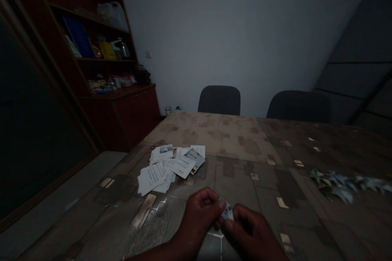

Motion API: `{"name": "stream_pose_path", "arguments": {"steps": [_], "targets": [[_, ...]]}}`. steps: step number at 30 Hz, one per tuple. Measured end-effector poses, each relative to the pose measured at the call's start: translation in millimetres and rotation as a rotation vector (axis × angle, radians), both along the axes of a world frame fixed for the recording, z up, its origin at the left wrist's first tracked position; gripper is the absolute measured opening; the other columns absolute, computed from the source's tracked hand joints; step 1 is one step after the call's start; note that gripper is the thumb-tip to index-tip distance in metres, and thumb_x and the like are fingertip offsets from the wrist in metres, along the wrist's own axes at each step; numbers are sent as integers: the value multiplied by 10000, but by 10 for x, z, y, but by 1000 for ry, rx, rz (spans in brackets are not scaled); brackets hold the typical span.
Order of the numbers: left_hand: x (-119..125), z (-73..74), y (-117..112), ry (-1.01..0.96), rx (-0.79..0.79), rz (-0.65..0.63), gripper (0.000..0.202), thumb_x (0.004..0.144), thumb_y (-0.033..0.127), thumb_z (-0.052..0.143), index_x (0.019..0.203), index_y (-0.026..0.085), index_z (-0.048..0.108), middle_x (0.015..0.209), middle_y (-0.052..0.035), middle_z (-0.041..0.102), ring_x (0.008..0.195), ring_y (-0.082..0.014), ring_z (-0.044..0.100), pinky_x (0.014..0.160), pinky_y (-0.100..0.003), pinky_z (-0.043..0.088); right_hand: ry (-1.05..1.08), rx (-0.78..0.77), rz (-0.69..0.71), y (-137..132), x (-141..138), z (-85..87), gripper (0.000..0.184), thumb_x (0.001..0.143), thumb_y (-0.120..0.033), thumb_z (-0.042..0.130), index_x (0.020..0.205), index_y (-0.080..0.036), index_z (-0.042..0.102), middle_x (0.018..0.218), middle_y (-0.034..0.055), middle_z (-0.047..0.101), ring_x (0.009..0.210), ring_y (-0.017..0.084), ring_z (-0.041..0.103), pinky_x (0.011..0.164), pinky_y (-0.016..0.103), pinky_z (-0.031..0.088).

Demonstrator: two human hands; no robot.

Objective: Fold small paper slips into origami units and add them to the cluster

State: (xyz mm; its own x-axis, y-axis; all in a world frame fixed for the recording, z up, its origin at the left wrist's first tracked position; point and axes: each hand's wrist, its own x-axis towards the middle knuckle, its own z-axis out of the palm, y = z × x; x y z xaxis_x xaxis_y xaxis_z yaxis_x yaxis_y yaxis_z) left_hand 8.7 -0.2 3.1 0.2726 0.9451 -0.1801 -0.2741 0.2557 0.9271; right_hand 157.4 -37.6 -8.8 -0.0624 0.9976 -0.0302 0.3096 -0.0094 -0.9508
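Between both hands, low in the head view, is a small folded piece of printed paper [227,212]. My left hand [202,212] is closed, its thumb pressed on the paper's left side. My right hand [246,226] is closed too, pinching the lower right edge. The fingers cover most of the paper, so its full shape is hidden. Beyond my left hand lies a loose pile of printed cards [168,167], overlapping one another. Off to the right, a row of folded paper pieces [346,185] rests on the table.
The table [220,130] has a patterned, partly shiny cover. Two dark chairs, the nearer-centre chair [219,100] and the right chair [297,105], stand at its far side. A wooden cabinet [134,110] with filled shelves is at the left.
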Motion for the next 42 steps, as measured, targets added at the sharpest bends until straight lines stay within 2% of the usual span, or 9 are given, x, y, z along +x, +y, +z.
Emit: {"name": "stream_pose_path", "arguments": {"steps": [5,9,12,16,19,25,31,38,42], "targets": [[0,61,-6,37,52,-16,440,592,486,834,633,158,543,498,39,562,445,-86,496,484,-205,378,-30,20,61,-2,40,33,365,819,-527,543,653,-205,501,598,-47,419,590,140,387,549,243,286],[9,21,23,68,42,-33,413,530,419,873,633,151,576,467,69,512,438,-77,465,465,-193,356,-47,84,53,-8,69,60,341,826,-484,535,632,-210,473,607,-48,417,597,140,398,551,243,293],[10,-8,48,44,12,-35,428,512,429,881,604,149,570,463,56,532,428,-82,475,462,-199,360,-84,90,110,4,84,50,323,840,-462,512,643,-209,473,614,-43,428,600,142,405,558,248,303],[2,-2,61,12,-19,-23,457,505,464,882,614,141,577,492,24,581,437,-89,494,472,-205,372,-91,18,72,15,74,52,283,793,-415,550,622,-222,432,597,-50,406,594,143,401,556,249,300],[-2,16,50,30,-1,2,454,501,458,882,621,143,578,486,36,565,441,-89,488,469,-201,366,-37,17,42,5,52,99,289,751,-435,587,622,-224,438,602,-49,410,596,142,398,556,250,296],[-8,-8,1,119,78,14,376,549,387,863,603,140,585,503,55,518,498,-83,463,492,-184,350,-8,39,26,16,66,150,321,847,-486,482,673,-217,455,637,-41,423,631,153,420,585,256,327],[11,-45,20,129,36,-77,438,553,497,830,633,146,581,472,45,525,430,-96,474,452,-205,345,-150,148,63,20,112,92,284,880,-418,478,682,-213,482,674,-23,464,650,163,459,602,261,346],[-27,-57,48,156,69,-54,455,577,532,819,588,139,589,470,28,533,427,-93,472,469,-212,354,-86,84,122,20,117,52,279,876,-433,459,694,-223,436,654,-36,428,629,158,423,578,257,333],[-20,-82,43,86,-2,-84,487,553,563,824,589,143,582,471,24,539,420,-92,464,469,-216,353,-91,116,103,23,122,43,281,875,-429,481,690,-221,446,666,-35,434,644,159,425,587,256,330]]}}
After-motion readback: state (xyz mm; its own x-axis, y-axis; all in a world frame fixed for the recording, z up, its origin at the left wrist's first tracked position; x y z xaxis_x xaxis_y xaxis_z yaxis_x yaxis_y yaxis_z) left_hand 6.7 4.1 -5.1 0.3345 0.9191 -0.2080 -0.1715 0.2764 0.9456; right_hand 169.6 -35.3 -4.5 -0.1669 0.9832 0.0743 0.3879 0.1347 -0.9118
